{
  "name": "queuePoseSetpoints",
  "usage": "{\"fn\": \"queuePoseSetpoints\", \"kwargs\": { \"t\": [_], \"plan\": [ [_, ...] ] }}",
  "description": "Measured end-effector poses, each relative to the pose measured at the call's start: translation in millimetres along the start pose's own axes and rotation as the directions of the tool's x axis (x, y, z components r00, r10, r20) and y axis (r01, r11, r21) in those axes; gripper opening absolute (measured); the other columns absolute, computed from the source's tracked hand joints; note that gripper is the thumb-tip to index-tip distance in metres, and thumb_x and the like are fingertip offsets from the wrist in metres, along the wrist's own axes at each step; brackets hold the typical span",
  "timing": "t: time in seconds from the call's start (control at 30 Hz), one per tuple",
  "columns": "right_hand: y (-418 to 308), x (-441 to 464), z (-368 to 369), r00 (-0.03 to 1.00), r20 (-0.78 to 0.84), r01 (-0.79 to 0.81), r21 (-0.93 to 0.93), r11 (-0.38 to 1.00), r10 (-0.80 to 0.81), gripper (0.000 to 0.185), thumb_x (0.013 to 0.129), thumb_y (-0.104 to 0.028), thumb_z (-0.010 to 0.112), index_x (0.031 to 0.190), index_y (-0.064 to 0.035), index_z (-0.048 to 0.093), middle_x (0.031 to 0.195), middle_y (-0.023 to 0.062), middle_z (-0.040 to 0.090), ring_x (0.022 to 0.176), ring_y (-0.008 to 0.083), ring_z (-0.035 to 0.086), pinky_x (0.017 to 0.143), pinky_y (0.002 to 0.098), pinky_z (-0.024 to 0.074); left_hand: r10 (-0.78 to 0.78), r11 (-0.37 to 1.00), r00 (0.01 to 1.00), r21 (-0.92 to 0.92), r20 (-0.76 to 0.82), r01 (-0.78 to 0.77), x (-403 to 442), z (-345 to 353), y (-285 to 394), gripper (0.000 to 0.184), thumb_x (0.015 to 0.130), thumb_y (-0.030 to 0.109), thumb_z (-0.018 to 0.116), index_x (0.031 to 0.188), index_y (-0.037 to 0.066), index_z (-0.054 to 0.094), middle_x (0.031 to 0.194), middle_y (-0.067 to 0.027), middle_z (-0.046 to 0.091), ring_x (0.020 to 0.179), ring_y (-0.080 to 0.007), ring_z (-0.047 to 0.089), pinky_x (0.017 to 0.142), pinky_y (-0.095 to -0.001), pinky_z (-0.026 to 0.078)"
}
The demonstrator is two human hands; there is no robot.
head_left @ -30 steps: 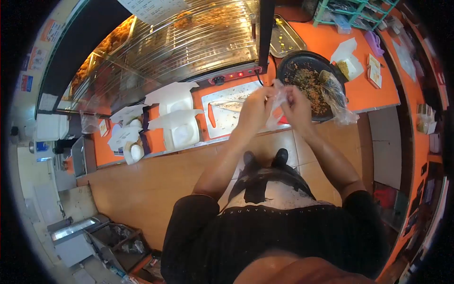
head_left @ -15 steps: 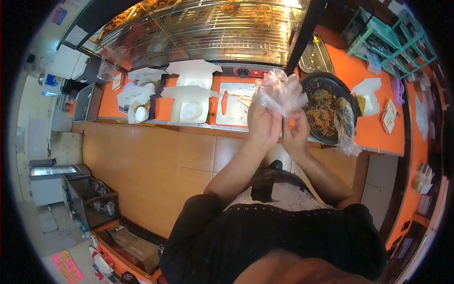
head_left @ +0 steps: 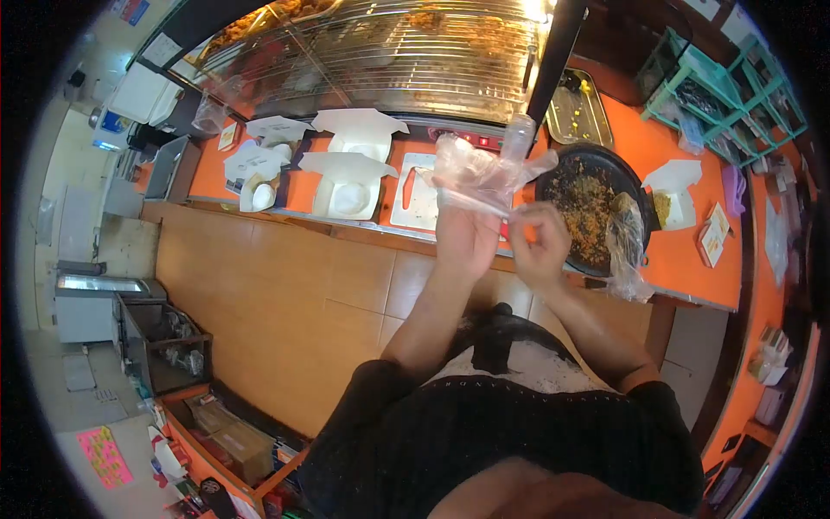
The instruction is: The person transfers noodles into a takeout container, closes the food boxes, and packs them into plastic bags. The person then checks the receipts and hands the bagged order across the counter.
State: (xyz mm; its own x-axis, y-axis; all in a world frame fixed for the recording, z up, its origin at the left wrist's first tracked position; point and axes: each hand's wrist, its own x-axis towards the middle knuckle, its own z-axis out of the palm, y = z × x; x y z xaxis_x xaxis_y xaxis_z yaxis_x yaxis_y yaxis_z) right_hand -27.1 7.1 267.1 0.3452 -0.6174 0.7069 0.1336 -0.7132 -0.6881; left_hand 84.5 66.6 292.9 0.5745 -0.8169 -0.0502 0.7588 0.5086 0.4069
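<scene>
A clear plastic glove (head_left: 488, 173) is partly over my left hand (head_left: 469, 227), whose fingers are spread inside it. My right hand (head_left: 542, 240) pinches the edge of the glove near the left wrist. Both hands are above the counter's front edge. Behind them lies a white cutting board (head_left: 417, 192) with a red handle, partly covered by the left hand. To the right of the hands is a black round pan (head_left: 584, 208) holding crumbly brown food, with a plastic bag (head_left: 626, 246) over its right rim.
Open white boxes (head_left: 350, 201) stand left on the orange counter (head_left: 294, 192). A heated glass display (head_left: 415, 65) rises behind. To the right are a metal tray (head_left: 579, 108), a small food box (head_left: 677, 197) and green racks (head_left: 718, 91).
The clear plastic, bunched between both hands earlier, has been opened out and drawn over my left hand. My right hand has moved to its lower edge. The view has shifted too.
</scene>
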Motion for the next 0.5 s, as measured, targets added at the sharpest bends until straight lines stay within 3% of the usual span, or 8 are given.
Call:
{"fn": "queuePoseSetpoints", "kwargs": {
  "t": [0.07,0.13,0.2,0.27,0.4,0.43,0.47,0.5],
  "plan": [
    [-8.5,0.2,-5.9,0.998,0.060,-0.021,-0.023,1.000,0.023,0.011,0.079,0.006,0.070,0.086,-0.0010,0.063,0.087,0.0129,0.065,0.078,0.0254,0.066,0.069,0.0317,0.0522,-0.108,0.977,0.987,-0.170,0.117,0.127,-8.1,12.9,3.2,0.052,0.107,0.045,0.040,0.142,0.007,0.046,0.141,-0.0116,0.054,0.130,-0.0278,0.052,0.114,-0.0451,0.042],
    [-9.3,-1.6,-12.4,0.992,0.120,-0.042,-0.054,0.998,0.048,0.011,0.078,0.006,0.070,0.084,-0.0012,0.063,0.085,0.0127,0.064,0.077,0.0261,0.066,0.068,0.0328,0.0522,-0.150,0.966,0.975,-0.184,0.166,0.180,-10.8,9.7,9.2,0.050,0.107,0.043,0.041,0.141,0.007,0.046,0.141,-0.0116,0.054,0.130,-0.0276,0.052,0.115,-0.0455,0.041],
    [0.1,-8.2,-19.1,0.946,0.322,0.049,-0.022,0.999,-0.039,0.014,0.077,0.006,0.069,0.087,-0.0011,0.063,0.089,0.0146,0.064,0.079,0.0278,0.065,0.071,0.0336,0.0515,-0.196,0.952,0.955,-0.192,0.222,0.239,-6.8,1.3,4.8,0.048,0.107,0.042,0.043,0.140,0.007,0.047,0.140,-0.0115,0.054,0.131,-0.0274,0.052,0.116,-0.0459,0.040],
    [2.2,-15.3,-16.7,0.941,0.337,0.048,-0.014,0.999,-0.040,0.013,0.077,0.005,0.069,0.086,-0.0012,0.062,0.086,0.0131,0.063,0.078,0.0287,0.064,0.069,0.0352,0.0516,0.036,0.984,0.993,-0.167,-0.109,-0.054,3.8,-20.6,-15.6,0.052,0.106,0.042,0.046,0.142,0.006,0.045,0.139,-0.0126,0.054,0.130,-0.0278,0.052,0.113,-0.0448,0.043],
    [1.5,-16.7,-18.7,0.948,0.317,0.037,0.004,0.999,-0.036,0.012,0.079,0.001,0.068,0.087,-0.0021,0.060,0.084,0.0119,0.061,0.076,0.0308,0.062,0.068,0.0374,0.0510,0.173,0.984,0.977,-0.019,-0.121,-0.177,14.5,-33.1,-34.1,0.050,0.106,0.040,0.046,0.142,0.005,0.045,0.134,-0.0126,0.056,0.125,-0.0275,0.056,0.109,-0.0439,0.047],
    [-8.7,-10.5,-18.4,0.946,0.323,0.038,0.004,0.999,-0.037,0.012,0.079,0.001,0.068,0.087,-0.0021,0.060,0.084,0.0119,0.061,0.076,0.0308,0.062,0.068,0.0374,0.0510,0.070,0.993,0.991,0.105,-0.112,-0.059,9.5,-28.3,-33.5,0.049,0.107,0.040,0.045,0.141,0.005,0.046,0.131,-0.0120,0.057,0.121,-0.0263,0.057,0.105,-0.0425,0.049],
    [-20.9,-3.2,-16.9,0.977,0.211,-0.016,0.017,1.000,0.012,0.011,0.080,0.000,0.068,0.087,-0.0019,0.059,0.084,0.0125,0.061,0.077,0.0317,0.062,0.068,0.0379,0.0503,-0.037,0.972,0.993,0.228,-0.116,0.063,4.5,-23.9,-32.3,0.047,0.107,0.039,0.044,0.140,0.005,0.047,0.128,-0.0114,0.058,0.117,-0.0251,0.059,0.101,-0.0411,0.052],
    [-20.6,-1.6,-19.2,0.987,0.154,-0.047,0.021,0.999,0.044,0.011,0.081,-0.001,0.068,0.087,-0.0018,0.059,0.084,0.0128,0.061,0.077,0.0322,0.061,0.069,0.0381,0.0500,-0.253,0.967,0.960,0.062,0.120,0.247,-1.9,-22.8,-23.0,0.048,0.108,0.039,0.042,0.140,0.004,0.047,0.126,-0.0104,0.059,0.110,-0.0231,0.060,0.095,-0.0389,0.053]
  ]
}}
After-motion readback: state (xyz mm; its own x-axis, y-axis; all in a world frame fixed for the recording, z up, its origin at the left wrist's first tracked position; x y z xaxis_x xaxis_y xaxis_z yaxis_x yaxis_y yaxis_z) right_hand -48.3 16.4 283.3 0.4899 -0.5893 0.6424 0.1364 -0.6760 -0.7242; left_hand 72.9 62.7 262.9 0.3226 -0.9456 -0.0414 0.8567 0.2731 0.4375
